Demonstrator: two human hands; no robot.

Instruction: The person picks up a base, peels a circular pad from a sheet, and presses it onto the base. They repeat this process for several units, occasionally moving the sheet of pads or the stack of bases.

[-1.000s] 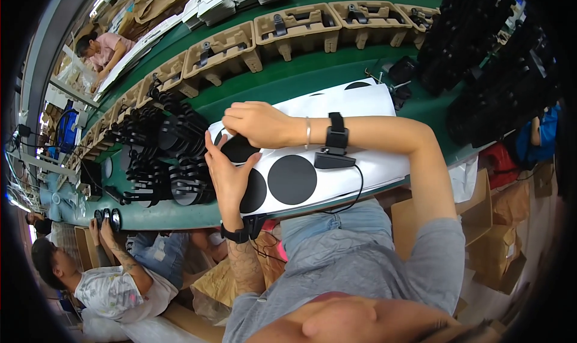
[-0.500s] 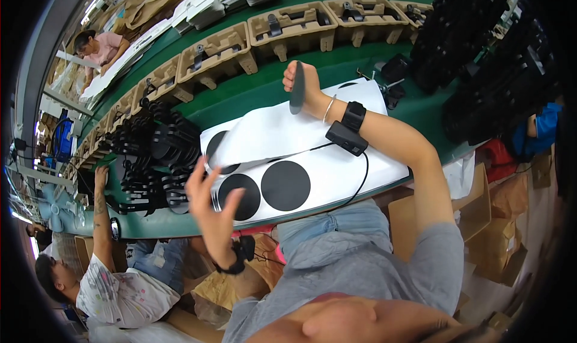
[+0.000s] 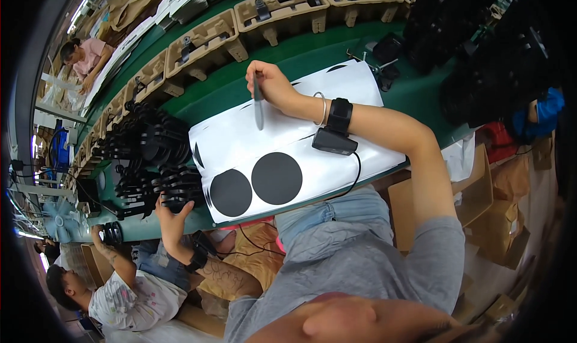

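A: What is held?

B: A thin grey tool (image 3: 258, 107) is pinched in the closed right hand (image 3: 271, 85), hanging below the grip over the white sheet (image 3: 300, 144). The left hand (image 3: 172, 214) is open, touching black parts (image 3: 153, 162) on the desk (image 3: 312, 51).

A: What risk is seen?

B: The tool could probably be dropped; only its top is pinched.

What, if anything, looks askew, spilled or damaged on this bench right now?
Nothing looks spilled or broken. The white sheet with black discs lies at a slant, its near edge overhanging the green table. The right hand holds a thin dark tool above it; the left hand reaches the piled black parts.
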